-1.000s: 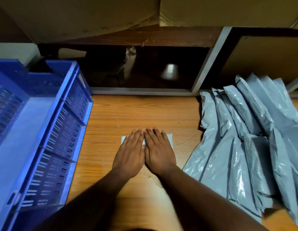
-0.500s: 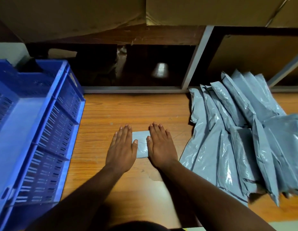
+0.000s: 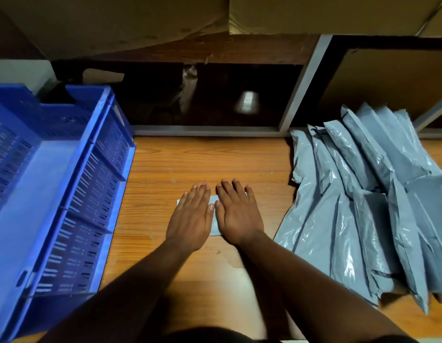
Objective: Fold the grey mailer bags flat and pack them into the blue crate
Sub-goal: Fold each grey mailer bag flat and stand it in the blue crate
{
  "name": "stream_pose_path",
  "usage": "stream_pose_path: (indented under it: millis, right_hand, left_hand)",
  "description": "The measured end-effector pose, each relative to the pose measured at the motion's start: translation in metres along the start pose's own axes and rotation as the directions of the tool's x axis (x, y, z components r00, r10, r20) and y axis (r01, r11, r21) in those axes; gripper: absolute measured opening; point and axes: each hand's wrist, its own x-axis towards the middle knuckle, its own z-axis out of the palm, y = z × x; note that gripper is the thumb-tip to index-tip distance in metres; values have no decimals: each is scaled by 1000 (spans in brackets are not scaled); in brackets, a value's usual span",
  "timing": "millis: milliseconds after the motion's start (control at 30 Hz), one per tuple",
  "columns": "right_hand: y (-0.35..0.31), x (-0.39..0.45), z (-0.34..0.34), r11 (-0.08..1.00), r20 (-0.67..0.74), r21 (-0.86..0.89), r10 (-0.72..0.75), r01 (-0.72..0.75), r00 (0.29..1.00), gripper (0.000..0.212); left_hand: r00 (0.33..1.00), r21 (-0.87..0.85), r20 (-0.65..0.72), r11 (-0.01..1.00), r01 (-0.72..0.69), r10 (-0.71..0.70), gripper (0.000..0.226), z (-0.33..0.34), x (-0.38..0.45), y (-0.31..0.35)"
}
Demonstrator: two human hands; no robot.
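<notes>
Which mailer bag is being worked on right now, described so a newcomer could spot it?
Start at the wooden table, between the blue crate and the heap of grey mailer bags. The folded mailer bag lies at the centre, pressed under the left hand and right hand. Unlike the heap's long bags, it is small and flat.

This looks like a stockroom or packing area of a small shipping business. A heap of glossy grey plastic mailer bags (image 3: 358, 206) lies on a wood-grain laminate table (image 3: 202, 159), with a blue slotted plastic crate (image 3: 66, 194) at the other side. Behind the table stands dark shelving with grey metal uprights (image 3: 301, 87), and large brown cardboard sheets (image 3: 116, 18) lean above it. The light is dim.
</notes>
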Motion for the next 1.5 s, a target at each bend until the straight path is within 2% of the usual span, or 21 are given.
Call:
stream_pose_path:
  millis: [267,367,467,533,633,700,767,833,967,1067,1167,1267,1333,1400,1500]
  right_hand:
    - [14,-16,1,993,-11,86,76,-75,997,58]
    - [15,-16,-5,991,15,75,110,-111,994,61]
    - [10,-16,-6,996,10,83,30,-31,999,63]
    - [10,-21,-3,997,20,64,-51,49,999,59]
    - [8,-20,0,999,39,23,-39,38,998,56]
    - [3,-19,-3,1000,55,19,-22,21,998,56]
    - [4,-19,-8,998,92,52,-32,28,995,57]
    - [12,-20,-18,992,156,111,-69,52,985,59]
    - [28,-9,-50,985,228,153,-113,79,967,59]
    - [25,0,-68,987,273,156,-85,43,958,67]
    - [23,5,-85,980,215,185,-105,65,971,64]
    - [24,-1,-96,956,-25,247,-158,159,987,40]
    - [22,-7,-94,953,-191,177,-211,245,959,36]
    - [17,-13,-80,956,-222,116,-241,271,945,34]
    - [15,-30,-53,956,-116,134,-248,262,962,25]
  left_hand:
    - [999,-27,19,999,29,-29,82,-2,-8,-8]
    - [1000,-106,12,994,12,-11,79,0,-6,-13]
    - [997,-216,64,976,-30,45,70,-5,-3,-25]
    - [993,-155,93,986,-56,71,67,-6,-4,-26]
    - [995,24,96,999,-28,25,77,-5,-8,-17]
    - [995,62,98,998,-17,10,81,-7,-7,-13]
    - [991,18,133,1000,-22,20,81,-11,-6,-15]
    - [986,-66,162,997,-32,43,76,-18,-7,-21]
    - [981,-104,185,994,-40,59,65,-48,-3,-36]
    - [979,-202,198,979,0,41,36,-72,0,-37]
    - [991,-264,114,964,-36,68,28,-90,3,-37]
    - [976,-290,-192,944,-159,105,24,-101,-1,-39]
    - [932,-231,-337,947,-222,136,25,-101,-8,-36]
    - [937,-165,-316,964,-209,149,30,-86,-18,-35]
    - [973,-173,-187,970,-170,137,34,-50,-36,-42]
